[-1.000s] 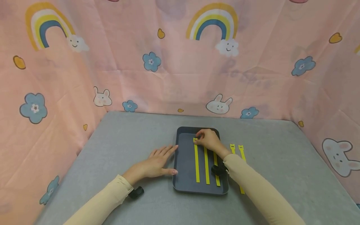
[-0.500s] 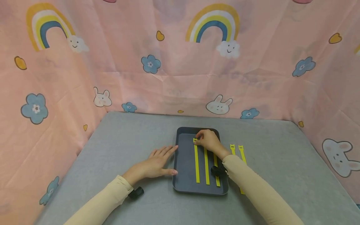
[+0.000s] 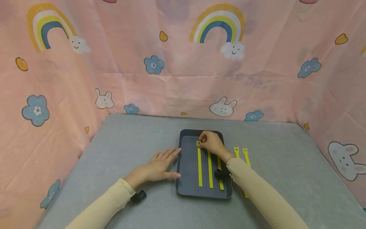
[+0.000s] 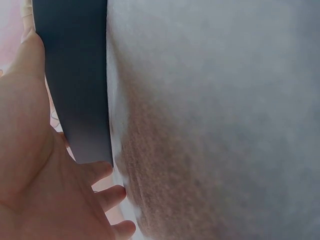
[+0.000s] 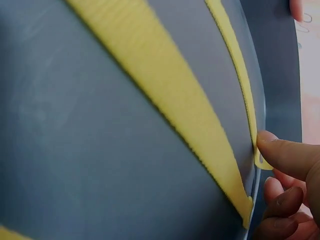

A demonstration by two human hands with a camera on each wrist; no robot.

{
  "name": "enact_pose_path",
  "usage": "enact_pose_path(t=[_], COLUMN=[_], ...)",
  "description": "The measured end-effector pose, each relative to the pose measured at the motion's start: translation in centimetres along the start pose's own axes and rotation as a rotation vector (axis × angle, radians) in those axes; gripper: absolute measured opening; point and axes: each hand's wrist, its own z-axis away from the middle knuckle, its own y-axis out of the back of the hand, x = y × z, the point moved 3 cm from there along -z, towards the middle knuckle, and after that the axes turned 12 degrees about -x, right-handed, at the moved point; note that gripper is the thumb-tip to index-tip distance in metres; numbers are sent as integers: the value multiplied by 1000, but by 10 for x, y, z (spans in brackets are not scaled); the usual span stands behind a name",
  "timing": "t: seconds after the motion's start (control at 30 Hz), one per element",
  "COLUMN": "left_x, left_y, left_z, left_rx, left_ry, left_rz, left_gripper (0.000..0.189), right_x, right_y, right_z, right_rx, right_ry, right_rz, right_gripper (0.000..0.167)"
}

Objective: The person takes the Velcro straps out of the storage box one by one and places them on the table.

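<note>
Right hand pinched leftmost yellow strap inside tray

Leftmost yellow strap [image 3: 199, 168] lay lengthwise in the dark tray [image 3: 186, 178], roughly parallel to the middle strap [image 3: 210, 171]. Right hand [image 3: 212, 142] pinched its slotted far end, thumb on top. Left hand [image 3: 158, 166] had its fingers spread, index tip and thumb at the tray's left rim.

Doing it well, my judgement: a light pinch on the slotted end only, near end lying flat, gap to the middle strap even, wrist high enough not to drag its neighbours. Left hand best used as a steady brace, not a push. Thin straps probably twisted easily.

Hard to see: right hand covered the middle strap's far end in the head view; hand, sleeve [image 3: 257, 190] and black wrist device [image 3: 221, 174] covered parts of the right strap in the tray [image 3: 219, 163]. Two straps on the table [image 3: 246, 157] ran partly under the sleeve. Right wrist view: middle strap blurred, fingers cut off, index tip's exact contact unclear. Left wrist view showed no straps.
</note>
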Motion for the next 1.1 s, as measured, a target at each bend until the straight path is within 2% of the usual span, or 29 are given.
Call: enact_pose_path(t=[0.5,0.8,1.1], left_x=[1,1,3], left_y=[0,-1,1], left_z=[0,0,1], left_rx=[7,-6,-1], left_ry=[1,9,11], left_rz=[4,2,15], left_gripper=[97,98,97], right_x=[-2,-2,-2], right_y=[-3,-5,-5], right_z=[0,-1,0], right_rx=[-12,-41,-33], right_ry=[27,59,102], right_rz=[-8,-4,-19], right_gripper=[22,24,21])
